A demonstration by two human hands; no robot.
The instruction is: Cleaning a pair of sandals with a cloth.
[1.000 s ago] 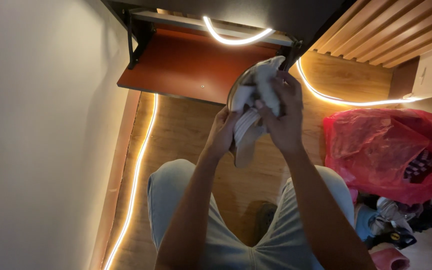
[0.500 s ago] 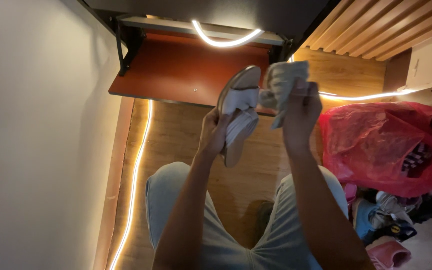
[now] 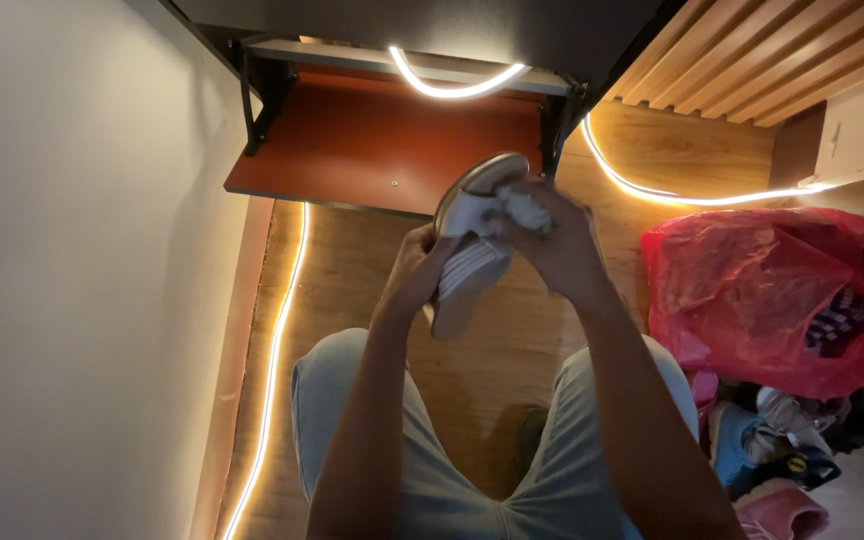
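My left hand (image 3: 414, 268) grips a white sandal-like shoe (image 3: 468, 268) with a tan sole, held on its side above my lap. My right hand (image 3: 552, 245) presses a crumpled white cloth (image 3: 524, 206) against the upper end of the shoe. Both forearms reach up from the bottom of the view, over my light-blue trousers (image 3: 352, 400).
A reddish-brown shelf (image 3: 352, 150) on black brackets hangs ahead under a dark cabinet. A glowing light strip (image 3: 274, 350) runs along the wooden floor by the white wall (image 3: 82, 280). A red plastic bag (image 3: 772, 295) and a heap of clothes (image 3: 782, 440) lie at right.
My right hand, which had lifted the cloth off to the right, has come back down onto the shoe. The shoe has stayed in my left hand.
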